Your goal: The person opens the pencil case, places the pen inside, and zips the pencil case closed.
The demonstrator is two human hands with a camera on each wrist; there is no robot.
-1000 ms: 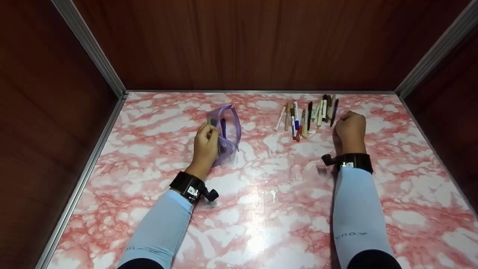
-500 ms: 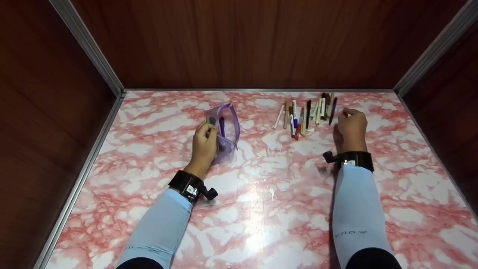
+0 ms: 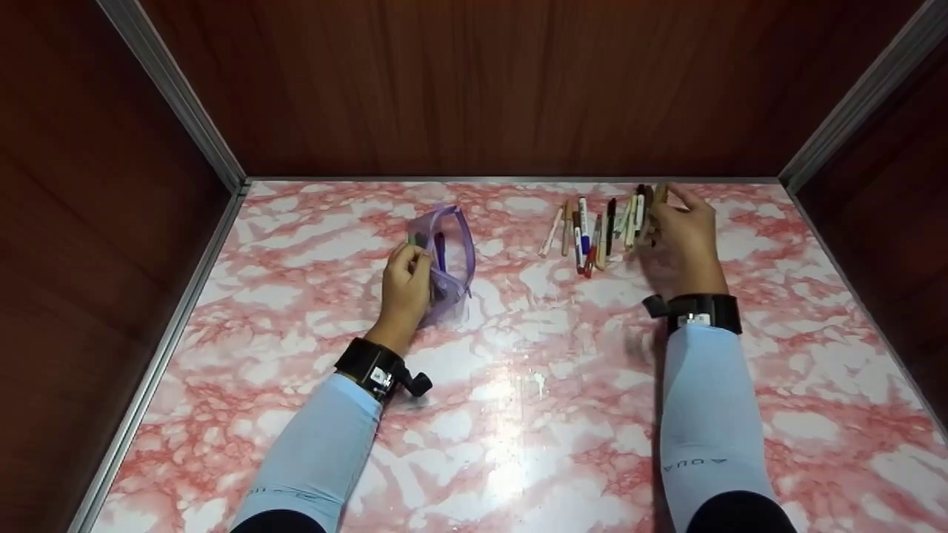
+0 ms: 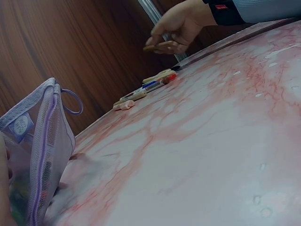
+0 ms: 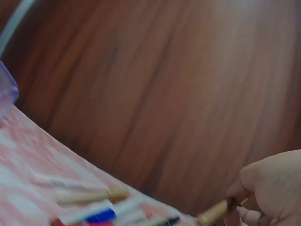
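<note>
My left hand pinches the near-left side of a purple mesh pencil case, which stands with its zipped mouth open. A purple pen and something green show inside it. At the right end of a row of pens my right hand pinches a tan marker between thumb and fingers, lifted off the table in the left wrist view. Beside it in the row lie a dark marker, a black pen and a white marker with a blue cap. My right hand partly covers the row's right end.
Farther left in the row lie a whitish-pink pen and a red pen. The pink marbled table ends at a dark wooden back wall, with metal strips along the corners.
My right hand has moved up and left from beside the pens, its fist unfolding, and now pinches a tan marker. The left hand keeps holding the pencil case in place.
</note>
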